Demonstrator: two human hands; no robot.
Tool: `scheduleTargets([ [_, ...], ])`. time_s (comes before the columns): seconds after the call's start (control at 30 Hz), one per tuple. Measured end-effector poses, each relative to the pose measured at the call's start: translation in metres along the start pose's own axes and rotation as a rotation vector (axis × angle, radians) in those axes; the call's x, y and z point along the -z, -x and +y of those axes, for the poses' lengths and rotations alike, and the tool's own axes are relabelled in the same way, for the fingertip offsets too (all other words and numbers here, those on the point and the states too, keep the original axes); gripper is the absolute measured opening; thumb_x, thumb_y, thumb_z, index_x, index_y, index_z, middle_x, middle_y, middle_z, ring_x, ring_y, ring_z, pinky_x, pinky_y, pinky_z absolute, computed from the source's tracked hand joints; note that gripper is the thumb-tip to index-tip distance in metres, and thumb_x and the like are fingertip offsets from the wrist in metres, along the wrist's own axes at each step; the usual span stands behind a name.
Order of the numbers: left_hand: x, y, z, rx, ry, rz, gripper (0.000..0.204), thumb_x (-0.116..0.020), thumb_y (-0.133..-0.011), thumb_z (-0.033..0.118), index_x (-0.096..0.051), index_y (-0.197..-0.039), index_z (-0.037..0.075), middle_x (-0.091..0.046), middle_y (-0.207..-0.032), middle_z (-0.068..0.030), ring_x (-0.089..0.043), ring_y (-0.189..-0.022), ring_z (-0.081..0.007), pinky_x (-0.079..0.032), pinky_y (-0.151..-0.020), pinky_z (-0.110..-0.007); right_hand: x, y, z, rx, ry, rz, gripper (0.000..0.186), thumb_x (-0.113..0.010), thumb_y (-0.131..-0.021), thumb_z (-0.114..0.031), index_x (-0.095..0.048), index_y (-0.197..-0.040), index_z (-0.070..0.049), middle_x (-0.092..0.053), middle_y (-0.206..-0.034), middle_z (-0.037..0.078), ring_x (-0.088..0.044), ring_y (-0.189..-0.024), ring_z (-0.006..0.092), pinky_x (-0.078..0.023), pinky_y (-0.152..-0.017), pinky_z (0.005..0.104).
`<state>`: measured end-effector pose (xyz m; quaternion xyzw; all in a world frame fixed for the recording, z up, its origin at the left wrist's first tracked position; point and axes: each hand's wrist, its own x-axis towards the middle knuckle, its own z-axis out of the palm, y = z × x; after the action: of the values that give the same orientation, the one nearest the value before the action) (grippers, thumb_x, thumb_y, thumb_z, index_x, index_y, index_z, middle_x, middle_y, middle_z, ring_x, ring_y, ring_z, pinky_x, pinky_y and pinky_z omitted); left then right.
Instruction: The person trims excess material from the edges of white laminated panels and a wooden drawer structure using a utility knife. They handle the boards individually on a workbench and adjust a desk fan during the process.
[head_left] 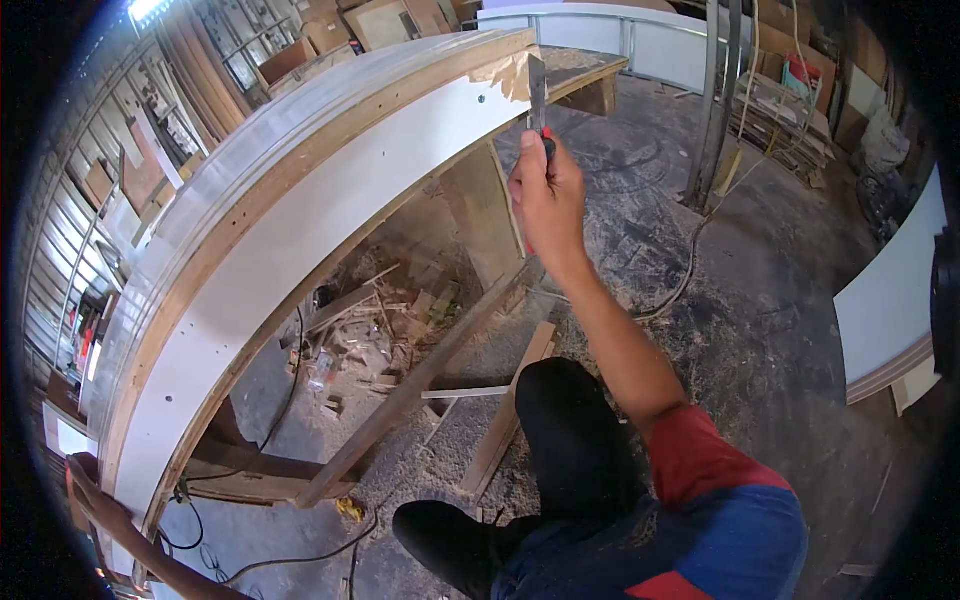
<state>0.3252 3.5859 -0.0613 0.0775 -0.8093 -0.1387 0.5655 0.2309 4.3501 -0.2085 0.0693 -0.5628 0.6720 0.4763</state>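
Observation:
A large curved wooden frame [235, 215] with a white laminate face [290, 240] arcs from my lower left to the far centre. At its far end, the white surface is torn away, leaving a jagged brown patch [510, 78]. My right hand [552, 195] is closed around a hand tool [537, 92] with a flat metal blade and a red-and-black handle. The blade points away from me, over the frame's end beside the bare patch. At the near end, my left hand [98, 500] lies against the frame's outer edge, fingers stretched out and partly hidden.
Wood offcuts [375, 340] and sawdust lie on the floor inside the curve. A long brace [410, 395] crosses under the frame, and loose boards [510, 420] lie by my knees. Cables [300, 560] trail nearby. A metal post [712, 110] stands to the right, with another curved white panel [895, 290] beyond.

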Motion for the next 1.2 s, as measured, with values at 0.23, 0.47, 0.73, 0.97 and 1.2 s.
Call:
scheduleTargets([
  [0.23,0.003,-0.001,-0.001,-0.152,-0.275,-0.046,0.05,-0.036,-0.107,0.036,-0.05,-0.145,0.007,-0.053,-0.141,-0.0198,-0.056,-0.124,-0.0318,-0.042,-0.108,-0.042,-0.001,0.011,-0.049,-0.443,-0.258,-0.006,0.038,-0.054,-0.102,-0.044,-0.046,-0.082,-0.013,-0.042,-0.063,-0.003,-0.035,-0.047,0.0032,-0.024,-0.038,0.0202],
  [0.47,0.005,0.008,0.016,-0.263,-0.138,0.043,0.05,-0.036,-0.106,0.037,-0.056,-0.138,0.003,-0.061,-0.125,-0.0196,-0.059,-0.117,-0.0307,-0.044,-0.103,-0.041,-0.006,0.026,-0.068,-0.377,-0.169,-0.045,0.036,-0.053,-0.103,-0.042,-0.048,-0.084,-0.012,-0.044,-0.063,-0.002,-0.034,-0.046,0.0034,-0.026,-0.038,0.0215],
  [0.73,-0.005,0.015,0.078,0.028,0.221,-0.083,0.053,-0.044,-0.106,0.044,-0.066,-0.096,-0.003,-0.063,-0.089,-0.0084,-0.055,-0.082,-0.0196,-0.044,-0.083,-0.034,0.002,0.004,-0.009,-0.106,-0.041,0.011,0.031,-0.053,-0.104,-0.034,-0.048,-0.088,-0.008,-0.044,-0.062,-0.003,-0.035,-0.046,0.0027,-0.028,-0.039,0.0226],
  [0.97,-0.007,0.027,0.101,0.064,0.2,0.011,0.053,-0.045,-0.105,0.044,-0.066,-0.099,-0.005,-0.065,-0.094,-0.0096,-0.058,-0.087,-0.02,-0.045,-0.086,-0.034,0.0,0.001,-0.005,0.066,0.146,-0.02,0.029,-0.053,-0.104,-0.032,-0.049,-0.087,-0.009,-0.043,-0.062,-0.005,-0.036,-0.047,0.0018,-0.028,-0.04,0.0216],
  [1.2,-0.005,0.021,0.073,-0.07,0.009,0.016,0.055,-0.046,-0.104,0.045,-0.068,-0.11,-0.005,-0.067,-0.103,-0.0141,-0.062,-0.095,-0.0243,-0.046,-0.089,-0.037,0.013,0.01,0.014,-0.01,0.101,0.04,0.027,-0.054,-0.104,-0.032,-0.05,-0.089,-0.01,-0.042,-0.063,-0.007,-0.036,-0.049,0.0012,-0.028,-0.04,0.0215],
])
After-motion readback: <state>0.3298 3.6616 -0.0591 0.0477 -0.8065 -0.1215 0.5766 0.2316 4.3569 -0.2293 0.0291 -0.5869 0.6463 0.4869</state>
